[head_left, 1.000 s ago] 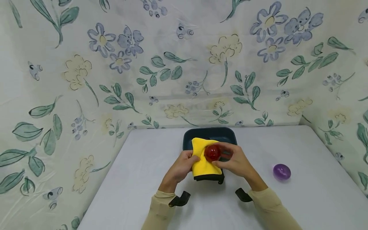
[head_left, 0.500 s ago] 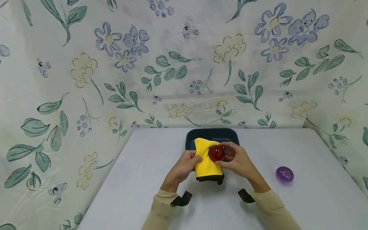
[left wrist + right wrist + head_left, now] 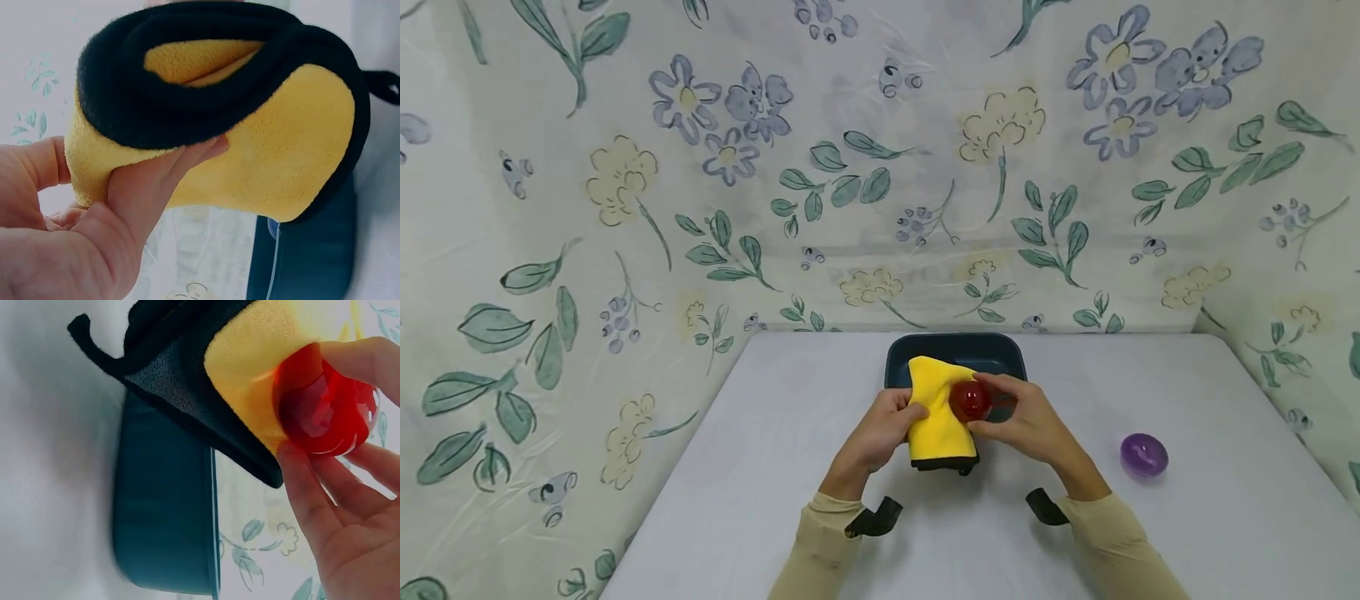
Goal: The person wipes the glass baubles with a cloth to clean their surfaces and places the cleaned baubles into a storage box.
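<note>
My left hand (image 3: 880, 429) grips a folded yellow cloth (image 3: 936, 412) with black edging, held above the table in front of a dark blue tray (image 3: 955, 352). In the left wrist view the thumb and fingers (image 3: 156, 187) pinch the cloth (image 3: 275, 150) from below. My right hand (image 3: 1018, 421) holds a translucent red ball (image 3: 970, 400) against the cloth's right side. The right wrist view shows the red ball (image 3: 325, 406) pinched between thumb and fingers (image 3: 306, 487), pressed on the yellow cloth (image 3: 262, 362), with the tray (image 3: 162, 525) behind.
A translucent purple ball (image 3: 1144, 454) lies on the white table (image 3: 737, 467) to the right of my right hand. Floral fabric covers the back and side walls. Black wrist straps (image 3: 872, 517) show at both cuffs.
The cloth has bunched slightly narrower in my left hand. The red ball has shifted a little to the right along the cloth. The purple ball stays put.
</note>
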A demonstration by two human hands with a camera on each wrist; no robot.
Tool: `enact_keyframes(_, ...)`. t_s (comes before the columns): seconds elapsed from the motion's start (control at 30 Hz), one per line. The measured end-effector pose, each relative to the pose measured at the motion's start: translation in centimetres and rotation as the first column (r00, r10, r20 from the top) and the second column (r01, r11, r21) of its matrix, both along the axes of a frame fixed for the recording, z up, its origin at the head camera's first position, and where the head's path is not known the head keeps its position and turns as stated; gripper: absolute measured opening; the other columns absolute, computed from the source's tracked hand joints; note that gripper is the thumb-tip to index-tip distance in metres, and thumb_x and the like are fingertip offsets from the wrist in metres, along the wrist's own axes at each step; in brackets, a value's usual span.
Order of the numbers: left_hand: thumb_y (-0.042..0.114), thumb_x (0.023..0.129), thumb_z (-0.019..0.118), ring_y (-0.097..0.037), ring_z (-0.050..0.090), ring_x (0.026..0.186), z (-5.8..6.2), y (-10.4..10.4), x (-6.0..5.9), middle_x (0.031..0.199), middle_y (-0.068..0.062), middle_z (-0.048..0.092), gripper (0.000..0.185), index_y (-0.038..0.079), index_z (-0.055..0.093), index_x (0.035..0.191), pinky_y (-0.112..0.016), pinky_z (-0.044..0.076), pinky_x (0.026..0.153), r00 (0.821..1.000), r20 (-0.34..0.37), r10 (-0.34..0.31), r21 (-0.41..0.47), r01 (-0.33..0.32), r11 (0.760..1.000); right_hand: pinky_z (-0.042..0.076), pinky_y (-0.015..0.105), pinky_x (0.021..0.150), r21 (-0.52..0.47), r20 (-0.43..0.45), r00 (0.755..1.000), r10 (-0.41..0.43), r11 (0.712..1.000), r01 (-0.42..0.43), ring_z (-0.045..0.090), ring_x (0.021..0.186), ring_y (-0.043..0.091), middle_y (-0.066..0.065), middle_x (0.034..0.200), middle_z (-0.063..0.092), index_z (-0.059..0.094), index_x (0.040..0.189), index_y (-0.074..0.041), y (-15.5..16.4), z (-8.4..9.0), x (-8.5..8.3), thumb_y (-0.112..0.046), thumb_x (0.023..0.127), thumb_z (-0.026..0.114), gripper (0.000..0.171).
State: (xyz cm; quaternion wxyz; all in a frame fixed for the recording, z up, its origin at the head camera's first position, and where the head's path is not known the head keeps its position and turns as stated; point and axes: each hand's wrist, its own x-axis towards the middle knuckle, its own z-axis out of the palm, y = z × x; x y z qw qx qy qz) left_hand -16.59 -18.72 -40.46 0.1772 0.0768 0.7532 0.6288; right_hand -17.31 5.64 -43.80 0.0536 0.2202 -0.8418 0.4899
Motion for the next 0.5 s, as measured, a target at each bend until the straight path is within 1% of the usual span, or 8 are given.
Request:
enact_keyframes(0.23, 0.012, 0.104, 0.049, -0.018, 0.071, 0.094, 0.17, 0.28, -0.05, 0.125, -0.024, 0.066, 0.039, -0.009, 0.054, 0.136, -0.04, 0.062, 0.096, 1.0, 0.008, 0.008, 0.017, -0.009, 1.0, 0.061, 0.036, 0.093, 0.013, 0.038, 0.998, 0.047, 0.999, -0.047, 0.068, 0.101, 0.021, 0.015, 0.127, 0.07, 0.064, 0.135, -0.001, 0.58, -0.03, -0.37, -0.019, 0.082, 0.087, 0.061)
enact_keyframes(0.4, 0.012, 0.104, 0.049, -0.019, 0.071, 0.095, 0.31, 0.3, -0.05, 0.125, -0.024, 0.066, 0.041, -0.01, 0.053, 0.138, -0.041, 0.062, 0.096, 1.0, 0.005, 0.009, 0.01, -0.01, 1.0, 0.062, 0.035, 0.091, 0.022, 0.042, 0.997, 0.06, 0.998, -0.061, 0.067, 0.099, 0.02, 0.014, 0.125, 0.071, 0.065, 0.132, -0.002, 0.83, 0.12, -0.4, -0.018, 0.079, 0.089, 0.06)
enact_keyframes(0.5, 0.012, 0.104, 0.049, -0.019, 0.071, 0.094, 0.31, 0.37, -0.19, 0.126, -0.025, 0.066, 0.041, -0.01, 0.054, 0.138, -0.041, 0.062, 0.095, 1.0, 0.007, 0.02, 0.006, -0.02, 1.0, 0.063, 0.035, 0.091, 0.013, 0.043, 0.997, 0.07, 0.997, -0.071, 0.068, 0.099, 0.02, 0.012, 0.124, 0.071, 0.066, 0.13, -0.004, 0.94, 0.2, -0.34, -0.016, 0.078, 0.089, 0.059)
